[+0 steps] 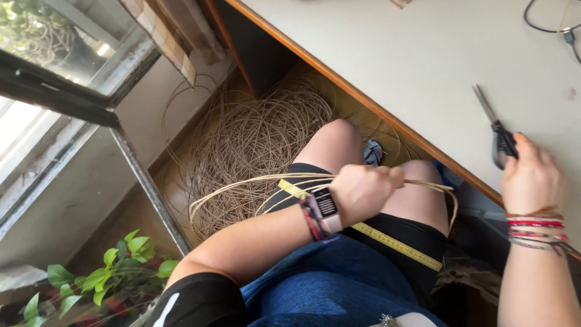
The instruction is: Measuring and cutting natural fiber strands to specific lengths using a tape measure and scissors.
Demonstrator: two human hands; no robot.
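Note:
My left hand (363,191) is closed around a bundle of thin tan reed strands (242,188) that loop out over my lap to the left and bend down at the right past my knee. A watch and woven bracelets sit on that wrist. My right hand (531,178) rests on the white table (411,66) and grips the dark handles of a pair of scissors (493,124), whose blades point away up the table. A yellow measuring tape (387,239) lies across my thighs.
A big tangled coil of reed (254,130) lies on the floor under the table, by my knees. A window frame (66,97) and wall stand at the left, a leafy green plant (103,281) at the lower left. A dark cable (554,27) lies on the table's far right.

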